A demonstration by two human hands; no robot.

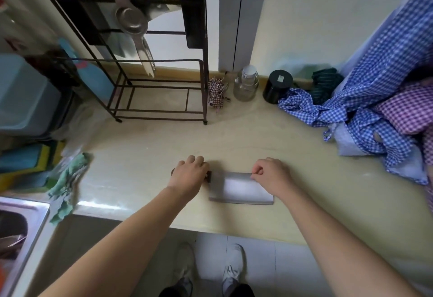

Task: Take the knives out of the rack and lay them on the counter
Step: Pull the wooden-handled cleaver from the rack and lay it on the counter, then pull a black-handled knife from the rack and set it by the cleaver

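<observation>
A broad steel cleaver (pixel 240 189) lies flat on the cream counter (pixel 304 203) near its front edge, blade to the right. My left hand (pixel 191 175) is closed over its dark handle, which is mostly hidden. My right hand (pixel 271 175) pinches the blade's top right corner with thumb and fingers. The black wire rack (pixel 159 81) stands at the back left. In its upper part more blades (pixel 159 8) hang among dark handles, with a steel ladle (pixel 132 21) in front of them.
A glass jar (pixel 246 84) and a black canister (pixel 277 85) stand by the wall. Checked cloths (pixel 375 109) pile up at the right. A green rag (pixel 68 179), sponges (pixel 25 158) and a sink (pixel 21 231) are at the left. The counter's front edge is just below the cleaver.
</observation>
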